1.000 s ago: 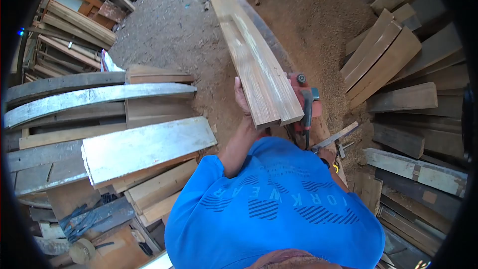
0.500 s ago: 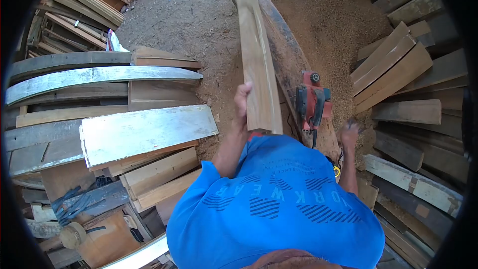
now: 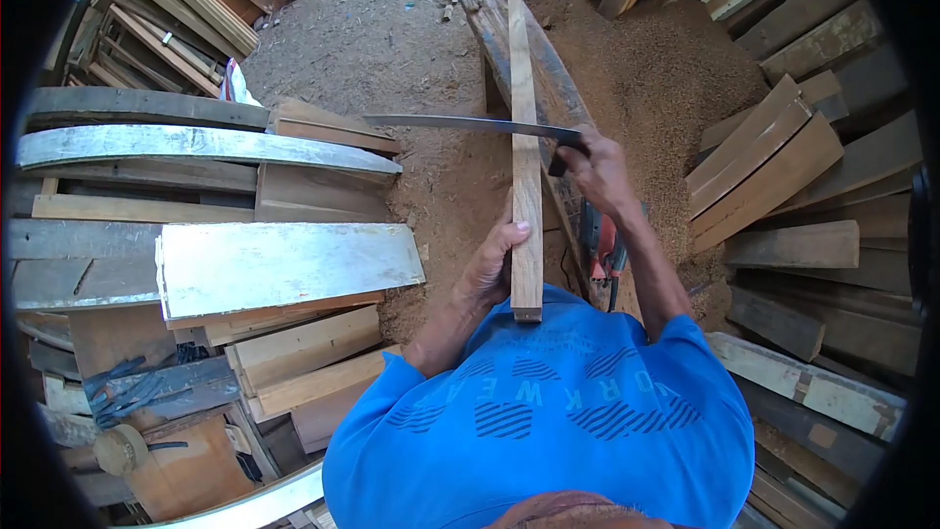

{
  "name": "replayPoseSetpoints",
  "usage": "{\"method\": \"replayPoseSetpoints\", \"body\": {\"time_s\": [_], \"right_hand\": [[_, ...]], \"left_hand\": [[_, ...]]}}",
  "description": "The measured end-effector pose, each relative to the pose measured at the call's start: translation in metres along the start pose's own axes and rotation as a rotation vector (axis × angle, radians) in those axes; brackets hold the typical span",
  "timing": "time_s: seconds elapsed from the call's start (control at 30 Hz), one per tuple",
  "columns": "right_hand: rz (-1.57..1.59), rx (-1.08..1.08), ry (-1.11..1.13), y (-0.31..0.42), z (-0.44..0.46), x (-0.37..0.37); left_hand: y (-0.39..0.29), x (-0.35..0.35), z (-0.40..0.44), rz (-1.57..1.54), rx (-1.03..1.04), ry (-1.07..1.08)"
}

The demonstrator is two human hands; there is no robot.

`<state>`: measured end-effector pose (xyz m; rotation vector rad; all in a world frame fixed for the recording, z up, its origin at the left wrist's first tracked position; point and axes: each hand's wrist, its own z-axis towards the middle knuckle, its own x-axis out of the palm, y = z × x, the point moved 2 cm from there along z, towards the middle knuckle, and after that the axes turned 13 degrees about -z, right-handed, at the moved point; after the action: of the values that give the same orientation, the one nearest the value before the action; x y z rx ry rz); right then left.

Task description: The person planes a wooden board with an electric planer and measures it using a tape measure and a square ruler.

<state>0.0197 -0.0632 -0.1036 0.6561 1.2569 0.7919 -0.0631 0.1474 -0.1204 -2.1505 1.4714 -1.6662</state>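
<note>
A long wooden piece (image 3: 526, 176) points away from my body, its narrow side facing up and its near end at my shirt. My left hand (image 3: 497, 255) grips it near that end, the thumb on top. In my right hand (image 3: 599, 171) is the dark handle of a tool with a long, thin metal blade (image 3: 450, 123), which looks like a square or a saw. The blade lies crosswise over the wood and reaches out to the left. Whether it touches the wood I cannot tell.
Under the wood runs a long plank bench (image 3: 558, 88). A red electric planer (image 3: 602, 245) rests on it, below my right forearm. Stacked boards stand on the right, and a whitish board (image 3: 289, 267) lies on a pile at the left. Sawdust (image 3: 656, 78) covers the ground beyond the bench.
The wood has been turned onto its narrow side and lowered. My right hand has come up from the lower right and brought the bladed tool across the wood.
</note>
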Motion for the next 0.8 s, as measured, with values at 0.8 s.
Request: {"method": "replayPoseSetpoints", "body": {"time_s": [0.8], "right_hand": [[-0.031,-0.066,-0.024,-0.032,0.085,0.039]], "left_hand": [[0.009,-0.009,-0.002,0.059,0.015,-0.034]]}}
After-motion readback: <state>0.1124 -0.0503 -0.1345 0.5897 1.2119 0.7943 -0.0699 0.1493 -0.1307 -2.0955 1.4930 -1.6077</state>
